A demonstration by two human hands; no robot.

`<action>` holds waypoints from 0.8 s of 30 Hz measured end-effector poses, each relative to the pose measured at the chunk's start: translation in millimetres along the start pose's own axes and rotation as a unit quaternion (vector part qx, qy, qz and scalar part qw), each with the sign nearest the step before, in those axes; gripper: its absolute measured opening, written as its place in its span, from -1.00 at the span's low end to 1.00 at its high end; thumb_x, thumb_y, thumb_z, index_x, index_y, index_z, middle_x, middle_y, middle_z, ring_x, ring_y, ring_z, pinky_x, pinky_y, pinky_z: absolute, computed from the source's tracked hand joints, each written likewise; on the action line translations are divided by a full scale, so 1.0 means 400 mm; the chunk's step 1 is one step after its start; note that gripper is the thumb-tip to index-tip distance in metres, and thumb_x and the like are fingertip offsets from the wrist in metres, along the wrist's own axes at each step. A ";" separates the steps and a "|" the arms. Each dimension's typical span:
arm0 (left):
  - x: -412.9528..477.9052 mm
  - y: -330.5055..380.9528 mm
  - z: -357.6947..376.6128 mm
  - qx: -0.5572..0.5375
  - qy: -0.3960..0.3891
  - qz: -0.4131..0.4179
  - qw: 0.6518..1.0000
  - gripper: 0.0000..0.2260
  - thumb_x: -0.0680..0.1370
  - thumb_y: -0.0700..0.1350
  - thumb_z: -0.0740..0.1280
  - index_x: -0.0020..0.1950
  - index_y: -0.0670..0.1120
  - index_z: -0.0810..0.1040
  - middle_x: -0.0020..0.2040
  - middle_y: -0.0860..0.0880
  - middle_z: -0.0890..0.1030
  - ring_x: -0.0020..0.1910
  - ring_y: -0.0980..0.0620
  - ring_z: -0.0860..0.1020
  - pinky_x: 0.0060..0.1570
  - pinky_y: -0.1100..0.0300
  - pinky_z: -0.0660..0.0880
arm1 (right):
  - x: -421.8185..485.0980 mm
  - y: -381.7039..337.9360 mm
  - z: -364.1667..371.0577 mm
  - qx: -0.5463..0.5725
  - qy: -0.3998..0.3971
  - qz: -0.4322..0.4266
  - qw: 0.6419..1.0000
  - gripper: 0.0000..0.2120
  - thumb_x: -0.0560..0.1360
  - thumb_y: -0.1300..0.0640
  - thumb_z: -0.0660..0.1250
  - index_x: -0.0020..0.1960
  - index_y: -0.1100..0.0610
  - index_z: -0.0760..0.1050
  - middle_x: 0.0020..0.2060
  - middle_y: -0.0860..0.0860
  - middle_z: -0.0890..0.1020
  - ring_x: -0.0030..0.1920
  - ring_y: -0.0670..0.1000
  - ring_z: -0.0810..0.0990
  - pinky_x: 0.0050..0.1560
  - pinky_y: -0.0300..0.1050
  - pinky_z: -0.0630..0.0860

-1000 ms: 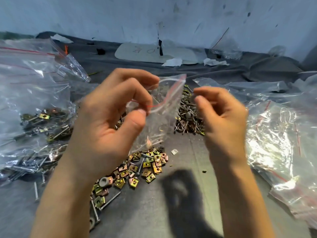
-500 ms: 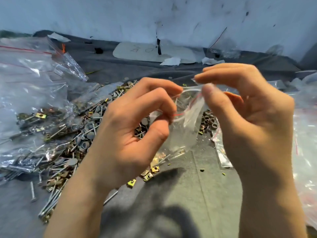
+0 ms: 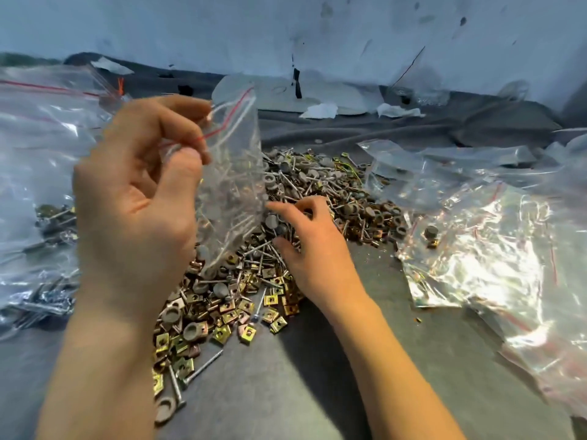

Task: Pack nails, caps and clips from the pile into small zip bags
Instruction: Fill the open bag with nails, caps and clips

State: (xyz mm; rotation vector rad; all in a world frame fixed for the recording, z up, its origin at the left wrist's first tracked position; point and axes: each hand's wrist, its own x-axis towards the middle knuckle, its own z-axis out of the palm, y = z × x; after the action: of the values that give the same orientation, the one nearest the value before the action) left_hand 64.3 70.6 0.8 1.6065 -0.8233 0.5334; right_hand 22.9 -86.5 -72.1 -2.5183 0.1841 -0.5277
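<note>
My left hand (image 3: 133, 217) is raised and pinches the red-striped mouth of a small clear zip bag (image 3: 235, 173), which hangs down over the pile. The pile (image 3: 320, 182) of nails, grey round caps and brass square clips (image 3: 247, 331) spreads across the grey cloth in the centre. My right hand (image 3: 311, 246) reaches low into the pile, just right of the bag's lower edge. Its thumb and fingers curl around a grey cap (image 3: 271, 221). Loose nails (image 3: 203, 366) lie at the near edge of the pile.
Large clear bags holding packed hardware (image 3: 38, 147) fill the left side. A heap of empty zip bags (image 3: 476, 249) covers the right. A white board (image 3: 333, 96) and paper scraps lie at the back against the wall. Bare grey cloth (image 3: 317, 376) shows between my forearms.
My right hand let go of the bag's mouth and dropped down into the pile. My left hand lifted the bag higher and to the left, keeping its pinch on the mouth.
</note>
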 end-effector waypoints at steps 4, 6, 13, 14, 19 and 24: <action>-0.001 0.002 -0.003 0.015 -0.005 -0.008 1.000 -0.87 0.52 -0.16 0.13 -0.07 -0.15 0.44 0.12 -0.09 0.55 0.20 0.10 0.51 0.19 0.33 0.38 | 0.002 -0.006 0.008 -0.050 0.033 -0.010 0.998 -0.69 0.48 0.15 0.41 0.21 0.04 0.53 0.17 0.07 0.41 0.03 0.09 0.50 -0.14 0.00 0.54; -0.003 0.009 0.001 0.013 -0.005 -0.015 1.000 -0.87 0.51 -0.15 0.13 -0.08 -0.15 0.45 0.13 -0.12 0.55 0.19 0.06 0.52 0.16 0.31 0.40 | 0.003 -0.011 0.011 -0.046 0.050 -0.026 0.997 -0.82 0.50 0.15 0.39 0.09 0.13 0.57 0.12 0.08 0.46 -0.05 0.11 0.52 -0.24 -0.01 0.51; -0.006 0.022 0.017 0.019 -0.017 -0.016 1.000 -0.87 0.51 -0.15 0.13 -0.10 -0.14 0.45 0.13 -0.11 0.55 0.18 0.05 0.53 0.15 0.28 0.40 | 0.001 -0.001 0.017 -0.024 0.049 -0.052 0.997 -0.90 0.48 0.24 0.37 -0.04 0.21 0.47 0.08 0.04 0.44 -0.09 0.06 0.49 -0.23 -0.06 0.46; -0.007 0.024 0.019 0.019 -0.019 -0.014 1.000 -0.87 0.51 -0.15 0.14 -0.10 -0.14 0.45 0.13 -0.11 0.55 0.18 0.04 0.53 0.16 0.26 0.41 | 0.003 -0.001 0.013 0.012 0.061 -0.056 0.997 -0.91 0.47 0.28 0.36 -0.07 0.22 0.46 0.02 0.04 0.47 -0.13 0.04 0.49 -0.22 -0.07 0.45; -0.013 0.040 0.037 -0.001 -0.052 0.014 0.999 -0.88 0.50 -0.21 0.15 -0.14 -0.18 0.47 0.12 -0.12 0.57 0.19 -0.01 0.54 0.15 0.26 0.41 | 0.000 -0.009 -0.058 0.259 0.191 -0.017 0.947 -0.81 0.46 0.36 0.37 -0.10 0.11 0.45 -0.28 -0.09 0.54 -0.34 -0.19 0.52 -0.33 -0.41 0.39; -0.022 0.055 0.058 -0.059 -0.150 0.034 0.986 -0.90 0.46 -0.19 0.18 -0.17 -0.15 0.46 0.14 -0.12 0.57 0.19 -0.06 0.55 0.12 0.16 0.42 | -0.028 -0.049 -0.186 0.354 0.314 -0.125 0.872 -0.78 0.48 0.34 0.36 -0.05 0.03 0.47 -0.21 -0.10 0.57 -0.26 -0.21 0.54 -0.25 -0.37 0.44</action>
State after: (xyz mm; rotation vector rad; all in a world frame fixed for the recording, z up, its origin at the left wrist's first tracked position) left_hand 39.4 48.6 4.0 1.5742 -1.1171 0.2858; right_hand -17.2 -104.2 -7.8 -1.5925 -0.0956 -1.2528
